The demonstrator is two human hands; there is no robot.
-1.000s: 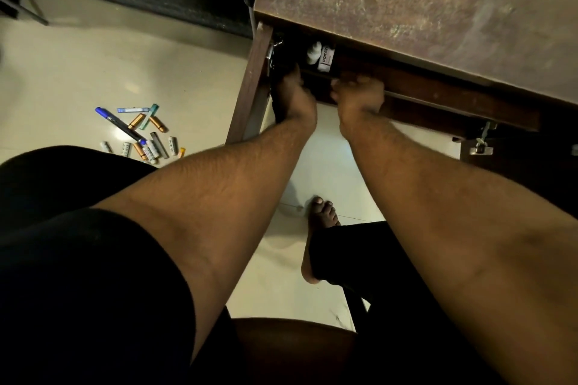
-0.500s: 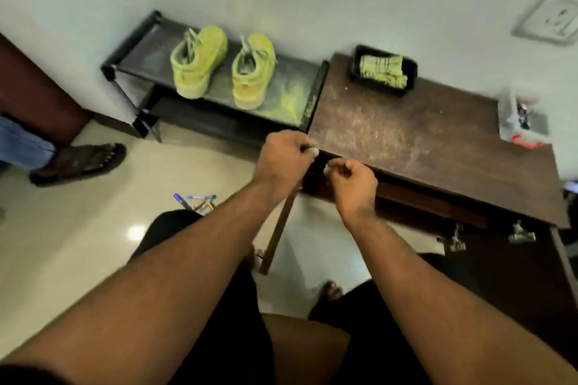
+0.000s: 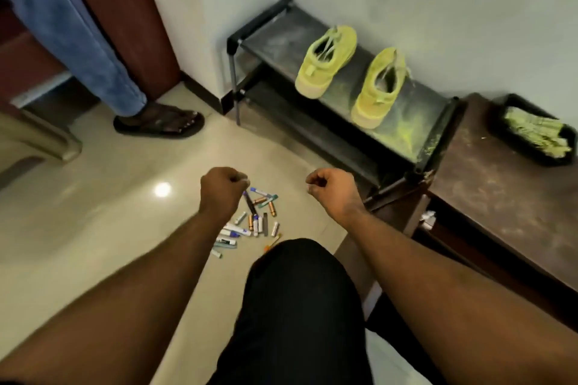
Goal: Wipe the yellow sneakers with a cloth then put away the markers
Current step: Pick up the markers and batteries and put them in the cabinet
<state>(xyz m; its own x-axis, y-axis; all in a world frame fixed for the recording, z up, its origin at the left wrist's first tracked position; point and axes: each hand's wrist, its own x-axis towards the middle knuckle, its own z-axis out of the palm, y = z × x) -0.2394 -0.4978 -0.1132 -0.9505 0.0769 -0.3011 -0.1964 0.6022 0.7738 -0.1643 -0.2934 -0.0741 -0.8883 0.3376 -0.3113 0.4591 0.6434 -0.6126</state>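
Two yellow sneakers (image 3: 325, 61) (image 3: 380, 87) stand side by side on top of a black shoe rack (image 3: 272, 31) against the wall, with yellow dust around them. Several markers (image 3: 250, 222) lie scattered on the tiled floor. Above that pile hover my left hand (image 3: 222, 189) and my right hand (image 3: 331, 186), both with fingers curled into loose fists and nothing visible in them. A greenish folded cloth (image 3: 534, 133) lies in a black tray (image 3: 513, 103) on the brown table at the right.
The brown table (image 3: 500, 197) stands to the right of the rack, its drawer space dark beneath. Another person's leg in blue jeans and a sandalled foot (image 3: 159, 123) stand at the left. My black-clad knee (image 3: 297, 291) fills the lower middle.
My hands have left the table's front edge and moved left over the markers on the floor. The view has swung left, away from the table.
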